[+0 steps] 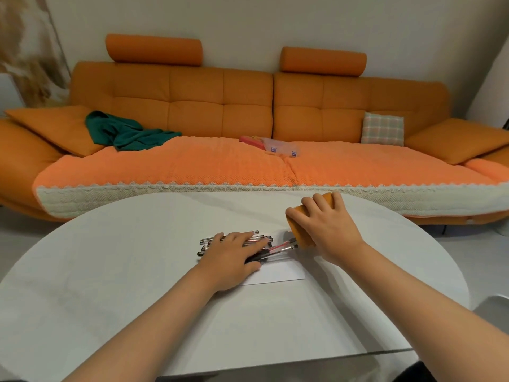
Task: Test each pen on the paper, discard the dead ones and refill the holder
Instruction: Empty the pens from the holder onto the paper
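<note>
While right hand point(327, 230) grips orange holder point(303, 236), tipped on its side to empty it, left hand point(234, 255) presses flat on pens point(275, 248), probably to stop rolling. Pile sits on worktop point(137, 271), overlapping paper point(281, 272).

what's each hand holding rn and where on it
The right hand grips the tipped-over holder across its side. The left hand holds nothing; it rests flat on the pens.

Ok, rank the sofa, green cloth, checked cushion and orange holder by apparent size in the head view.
1. sofa
2. green cloth
3. checked cushion and orange holder look alike; the holder is nearer, so no ranking.
</note>
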### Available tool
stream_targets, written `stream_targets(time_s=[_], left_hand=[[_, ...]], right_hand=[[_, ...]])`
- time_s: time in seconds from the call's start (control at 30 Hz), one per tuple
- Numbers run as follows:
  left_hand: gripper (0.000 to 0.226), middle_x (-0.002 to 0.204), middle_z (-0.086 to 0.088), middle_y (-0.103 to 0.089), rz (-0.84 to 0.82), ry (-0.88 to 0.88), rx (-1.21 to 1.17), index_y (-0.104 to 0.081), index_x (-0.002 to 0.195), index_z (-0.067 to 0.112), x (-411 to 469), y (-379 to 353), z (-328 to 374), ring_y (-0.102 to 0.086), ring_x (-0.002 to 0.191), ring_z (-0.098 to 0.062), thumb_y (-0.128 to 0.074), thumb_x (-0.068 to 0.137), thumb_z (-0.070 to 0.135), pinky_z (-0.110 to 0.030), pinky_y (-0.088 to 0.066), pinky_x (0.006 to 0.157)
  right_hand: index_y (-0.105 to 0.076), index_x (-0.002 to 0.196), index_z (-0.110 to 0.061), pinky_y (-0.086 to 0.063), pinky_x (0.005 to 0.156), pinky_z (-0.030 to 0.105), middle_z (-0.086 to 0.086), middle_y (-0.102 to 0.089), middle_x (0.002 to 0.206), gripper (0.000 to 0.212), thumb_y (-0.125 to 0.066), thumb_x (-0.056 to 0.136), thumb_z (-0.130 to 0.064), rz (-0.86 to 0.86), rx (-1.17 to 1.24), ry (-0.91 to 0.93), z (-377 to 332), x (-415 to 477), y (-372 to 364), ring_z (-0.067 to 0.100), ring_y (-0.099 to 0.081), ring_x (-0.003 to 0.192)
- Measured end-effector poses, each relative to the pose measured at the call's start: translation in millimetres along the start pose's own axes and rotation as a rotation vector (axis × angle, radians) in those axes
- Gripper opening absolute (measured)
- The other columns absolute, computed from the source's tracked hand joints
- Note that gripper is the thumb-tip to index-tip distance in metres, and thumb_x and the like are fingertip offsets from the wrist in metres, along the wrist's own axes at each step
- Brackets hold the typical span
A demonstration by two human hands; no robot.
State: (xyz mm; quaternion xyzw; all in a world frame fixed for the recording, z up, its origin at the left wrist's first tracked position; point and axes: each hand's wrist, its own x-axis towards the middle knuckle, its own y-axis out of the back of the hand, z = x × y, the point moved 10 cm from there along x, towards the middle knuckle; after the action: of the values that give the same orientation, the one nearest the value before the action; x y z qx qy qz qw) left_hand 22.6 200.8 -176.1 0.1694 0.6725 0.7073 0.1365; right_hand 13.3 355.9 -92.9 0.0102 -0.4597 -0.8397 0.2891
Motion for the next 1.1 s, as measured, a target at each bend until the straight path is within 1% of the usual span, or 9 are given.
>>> stream_targets(time_s=[0.17, 0.37, 0.43, 0.53, 0.7, 0.83, 0.93, 1.03, 1.1], left_hand=[[0.054, 0.167, 0.005, 0.000, 0.003, 0.004, 0.052, -0.008, 0.156, 0.041, 5, -3, 12, 0.002, 0.153, -0.021, -0.024, 0.105, 0.045, -0.048, 0.002, 0.123], [0.046, 0.166, 0.006, -0.008, 0.015, -0.112, 0.042, -0.027, 0.151, 0.047, 17, -8, 47, -0.005, 0.152, -0.019, -0.026, 0.105, 0.039, -0.043, -0.007, 0.122], [0.046, 0.166, 0.007, -0.011, 0.029, -0.100, 0.010, -0.032, 0.150, 0.043, 18, -6, 47, -0.005, 0.152, -0.018, -0.029, 0.104, 0.041, -0.043, -0.004, 0.123], [0.049, 0.163, 0.009, -0.021, 0.113, -0.064, -0.167, -0.032, 0.151, 0.037, 18, 12, 49, -0.014, 0.151, -0.016, -0.038, 0.103, 0.043, -0.038, -0.010, 0.121], [0.055, 0.149, 0.013, -0.042, 0.269, 0.064, -0.603, -0.034, 0.145, 0.036, 22, 59, 24, -0.041, 0.135, -0.010, -0.057, 0.095, 0.033, -0.030, -0.039, 0.104], [0.067, 0.137, 0.019, -0.046, 0.336, 0.082, -0.936, -0.033, 0.139, 0.045, 19, 81, -7, -0.051, 0.116, 0.005, -0.069, 0.088, 0.023, -0.026, -0.048, 0.091], [0.076, 0.136, 0.017, -0.044, 0.404, 0.185, -1.033, -0.029, 0.147, 0.035, 13, 84, -52, -0.054, 0.114, -0.001, -0.074, 0.086, 0.027, -0.030, -0.053, 0.090], [0.062, 0.134, 0.014, -0.048, 0.473, 0.292, -1.088, -0.038, 0.137, 0.033, -1, 75, -105, -0.055, 0.114, -0.002, -0.074, 0.087, 0.023, -0.015, -0.048, 0.076], [0.052, 0.137, 0.010, -0.049, 0.516, 0.340, -1.100, -0.045, 0.134, 0.033, -12, 68, -139, -0.055, 0.114, -0.001, -0.070, 0.090, 0.024, -0.013, -0.046, 0.075]], right_hand=[[-0.037, 0.133, -0.030, -0.029, 0.094, 0.054, 0.010, -0.052, 0.124, 0.086, -0.082, 0.060, -0.031, -0.071, -0.008, -0.119, 27, -13, -20, 0.035, -0.046, 0.113], [-0.039, 0.133, -0.032, -0.031, 0.094, 0.054, 0.008, -0.054, 0.123, 0.078, -0.076, 0.064, -0.027, 0.003, 0.118, -0.193, 42, -18, -27, 0.035, -0.048, 0.113], [-0.038, 0.133, -0.036, -0.032, 0.091, 0.050, 0.003, -0.053, 0.123, 0.075, -0.074, 0.067, -0.036, 0.074, 0.274, -0.260, 50, -21, -23, 0.031, -0.048, 0.113], [-0.033, 0.136, -0.043, -0.034, 0.097, 0.046, -0.003, -0.047, 0.128, 0.085, -0.076, 0.063, -0.052, 0.123, 0.689, -0.344, 58, -23, -21, 0.025, -0.043, 0.120], [-0.037, 0.135, -0.047, -0.036, 0.101, 0.033, -0.004, -0.035, 0.124, 0.098, -0.091, 0.054, -0.040, 0.163, 1.272, -0.344, 40, -6, -9, 0.017, -0.031, 0.120], [-0.038, 0.132, -0.049, -0.043, 0.101, 0.033, -0.008, -0.043, 0.129, 0.102, -0.094, 0.047, -0.044, 0.198, 1.455, -0.355, 15, 28, 0, 0.014, -0.042, 0.123], [-0.043, 0.127, -0.047, -0.049, 0.097, 0.031, -0.013, -0.054, 0.127, 0.096, -0.097, 0.049, -0.040, 0.175, 1.603, -0.348, -10, 61, 5, 0.005, -0.053, 0.117], [-0.044, 0.131, -0.039, -0.049, 0.093, 0.027, -0.018, -0.057, 0.123, 0.094, -0.097, 0.054, -0.035, 0.093, 1.659, -0.299, -46, 97, 10, -0.002, -0.053, 0.111], [-0.045, 0.131, -0.037, -0.050, 0.094, 0.029, -0.017, -0.057, 0.122, 0.093, -0.097, 0.055, -0.033, 0.044, 1.698, -0.288, -72, 121, 9, 0.000, -0.054, 0.110]])
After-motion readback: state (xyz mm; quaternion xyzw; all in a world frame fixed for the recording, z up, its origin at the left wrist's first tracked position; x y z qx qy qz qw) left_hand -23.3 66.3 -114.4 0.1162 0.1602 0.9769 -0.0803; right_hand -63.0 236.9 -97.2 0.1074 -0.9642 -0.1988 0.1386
